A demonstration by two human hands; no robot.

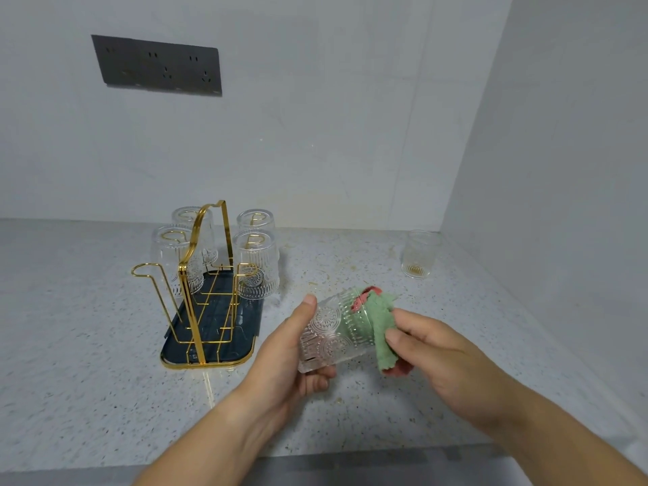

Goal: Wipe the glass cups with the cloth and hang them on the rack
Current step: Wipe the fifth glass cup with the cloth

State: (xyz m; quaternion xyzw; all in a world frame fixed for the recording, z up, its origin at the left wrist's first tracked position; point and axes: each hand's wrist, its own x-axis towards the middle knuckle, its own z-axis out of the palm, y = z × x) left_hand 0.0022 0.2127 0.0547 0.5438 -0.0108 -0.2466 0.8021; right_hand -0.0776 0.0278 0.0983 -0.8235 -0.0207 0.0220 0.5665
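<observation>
My left hand (292,349) grips an embossed glass cup (328,331) by its base, tilted on its side above the counter. A green and pink cloth (373,327) covers the cup's mouth, and my right hand (431,352) holds it there. To the left stands a gold wire rack (200,275) on a dark tray (245,331). Several glass cups (256,264) hang upside down on its prongs. The front left prong (143,270) is bare. Another glass cup (419,254) stands upright at the back right, with some yellowish residue at its bottom.
The speckled stone counter (87,363) ends at a front edge near the bottom of the view. White walls close the back and the right side. A dark socket panel (157,64) sits on the back wall.
</observation>
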